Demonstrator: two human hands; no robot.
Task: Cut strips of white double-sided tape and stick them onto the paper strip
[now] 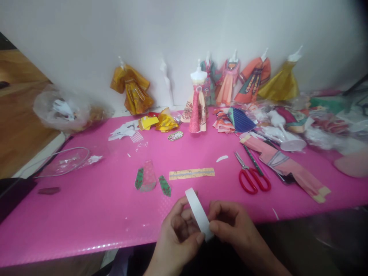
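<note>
At the near edge of the pink table (pixel 86 214), my left hand (pixel 176 235) and my right hand (pixel 230 226) both pinch a white strip of tape or paper (pixel 197 212), which slants up to the left between them. Just beyond the hands lie a yellow patterned paper strip (pixel 191 173), a pink skirt-shaped cut-out (pixel 148 176) and two small green pieces (pixel 165 185). Red-handled scissors (pixel 253 178) lie to the right, apart from both hands.
A white mannequin in a pink paper dress (pixel 197 103) stands mid-table. Several dressed mannequins (pixel 253 78) and an orange one (pixel 132 90) line the wall. Paper garments, a pink robe piece (pixel 287 166) and plastic bags (pixel 61 109) clutter the right and left sides.
</note>
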